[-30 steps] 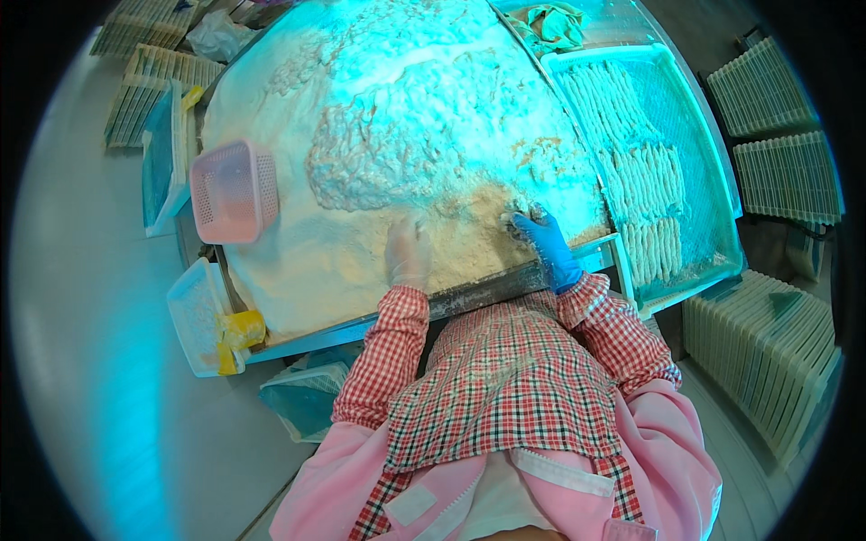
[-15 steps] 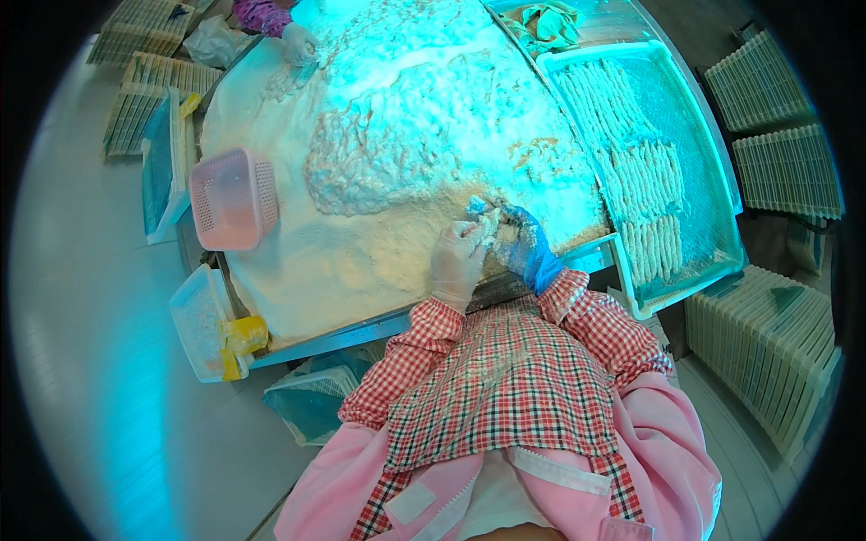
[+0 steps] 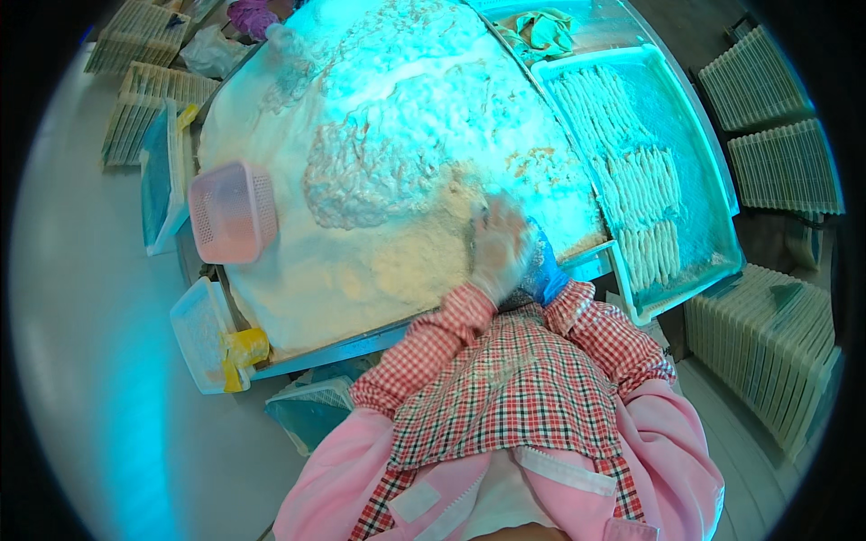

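Note:
My left hand (image 3: 499, 251), in a whitish see-through glove, is blurred and crosses in front of my right hand near the table's front edge. A blue glove covers my right hand (image 3: 545, 272); its fingers are mostly hidden behind the left, so what it holds does not show. Both are over the pale flour-like powder (image 3: 379, 279) on the table. Just beyond them lies a broad heap of wet, powder-coated pieces (image 3: 361, 171). To the right, a pale plastic tray (image 3: 722, 239) bears rows of coated strips (image 3: 636, 185).
A pink perforated basket (image 3: 230, 212) sits at the table's left side. Below it is a white tray (image 3: 194, 334) with yellow tape. A crumpled cloth (image 3: 541, 34) lies at the far right. Stacked slatted trays (image 3: 762, 352) stand right. Another person's gloved hand (image 3: 287, 43) is far left.
My left hand has moved right, from beside the right hand to in front of it. The whitish clump seen between my hands is now hidden. The other person's hand has shifted slightly left.

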